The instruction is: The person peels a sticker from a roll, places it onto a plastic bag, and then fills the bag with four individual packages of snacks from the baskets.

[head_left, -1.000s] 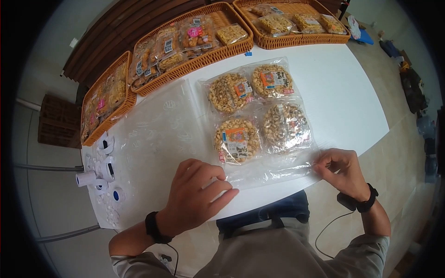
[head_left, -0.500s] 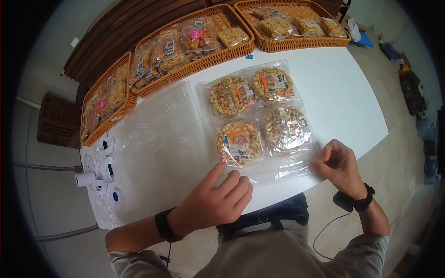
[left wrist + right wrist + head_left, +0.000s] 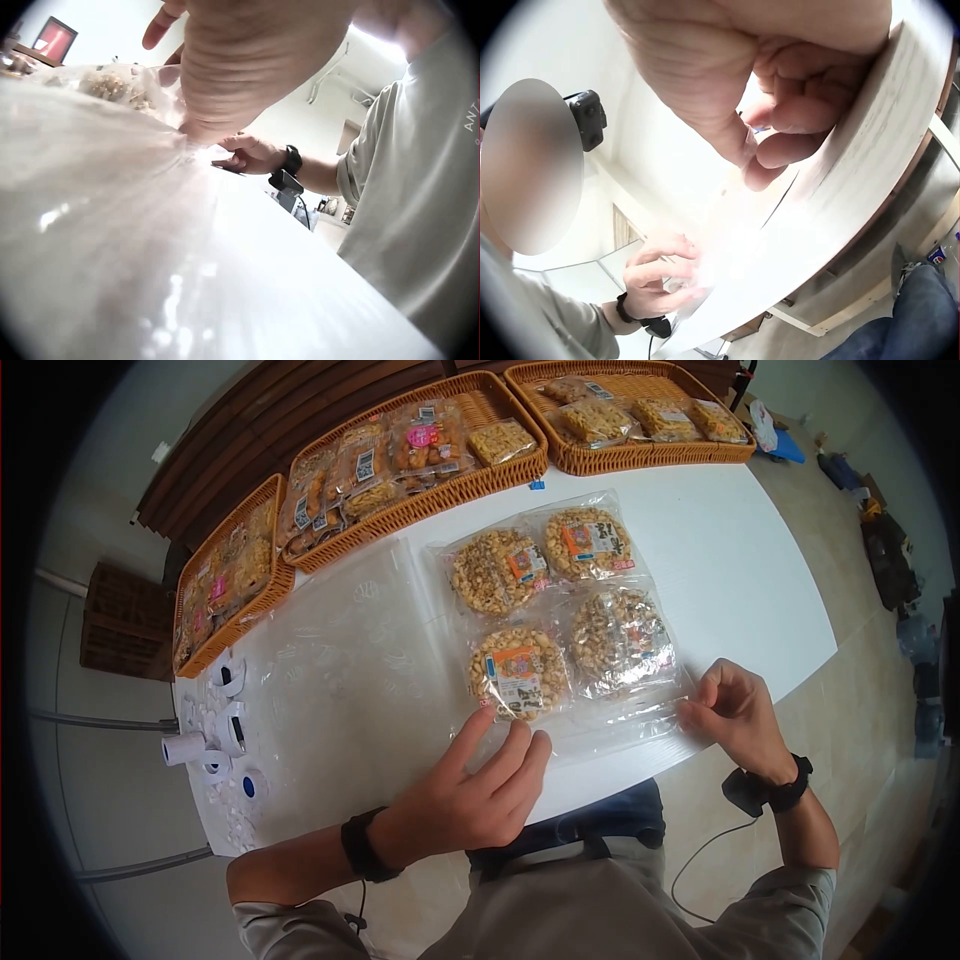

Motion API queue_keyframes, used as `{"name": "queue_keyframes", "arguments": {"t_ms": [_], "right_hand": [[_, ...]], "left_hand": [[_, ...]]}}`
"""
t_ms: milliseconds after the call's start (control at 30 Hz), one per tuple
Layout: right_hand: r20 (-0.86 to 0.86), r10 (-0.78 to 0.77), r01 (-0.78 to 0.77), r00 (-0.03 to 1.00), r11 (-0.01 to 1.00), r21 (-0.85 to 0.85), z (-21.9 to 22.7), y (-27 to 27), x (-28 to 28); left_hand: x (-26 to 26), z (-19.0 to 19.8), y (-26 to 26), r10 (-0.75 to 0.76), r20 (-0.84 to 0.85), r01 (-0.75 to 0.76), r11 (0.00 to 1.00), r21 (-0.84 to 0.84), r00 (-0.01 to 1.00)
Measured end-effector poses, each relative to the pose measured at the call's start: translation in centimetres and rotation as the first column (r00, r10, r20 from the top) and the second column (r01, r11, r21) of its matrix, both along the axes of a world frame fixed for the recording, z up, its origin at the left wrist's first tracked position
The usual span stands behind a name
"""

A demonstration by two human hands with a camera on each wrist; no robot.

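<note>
A large clear plastic bag (image 3: pixel 600 728) lies on the white table, with round packaged nut cakes (image 3: pixel 518 672) in two rows of two under the film. At the bag's near right corner my right hand (image 3: pixel 738 722) pinches the film between thumb and index finger; in the right wrist view that hand (image 3: pixel 780 105) shows thumb and fingertips meeting. My left hand (image 3: pixel 478 800) is at the near left edge of the bag, fingers spread and extended over the film beside the lower left cake. The left wrist view has this hand (image 3: pixel 247 60) close above crinkled film (image 3: pixel 97 225); its thumb's contact is unclear.
Wicker baskets (image 3: pixel 420 490) of packaged snacks line the table's far side and far left. More clear film (image 3: pixel 340 650) lies left of the cakes. Rolls of white labels (image 3: pixel 184 748) and small scraps stand at the left edge. The table's near edge borders my body.
My left hand has moved right and its fingers have spread out over the film's edge. The bag and cakes have shifted slightly towards me. My right hand keeps its pinch, slightly raised.
</note>
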State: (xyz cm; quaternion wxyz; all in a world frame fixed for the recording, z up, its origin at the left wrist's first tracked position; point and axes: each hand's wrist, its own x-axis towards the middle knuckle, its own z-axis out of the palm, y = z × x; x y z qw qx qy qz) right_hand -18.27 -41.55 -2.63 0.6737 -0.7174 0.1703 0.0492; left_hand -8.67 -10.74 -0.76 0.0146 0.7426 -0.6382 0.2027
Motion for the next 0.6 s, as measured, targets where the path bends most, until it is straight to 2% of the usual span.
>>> {"name": "queue_keyframes", "arguments": {"t_ms": [533,600], "right_hand": [[0.059,0.035,-0.038,0.998,0.998,0.058,-0.5,-1.6,-0.3],[0.067,0.039,-0.046,0.997,0.993,0.106,0.0,-1.4,-0.1]], "left_hand": [[0.6,1.4,0.7,0.047,-0.118,-0.059,0.993,-0.099,0.992],[0.8,2.0,0.8,0.050,-0.118,-0.062,0.993,-0.101,0.992]]}}
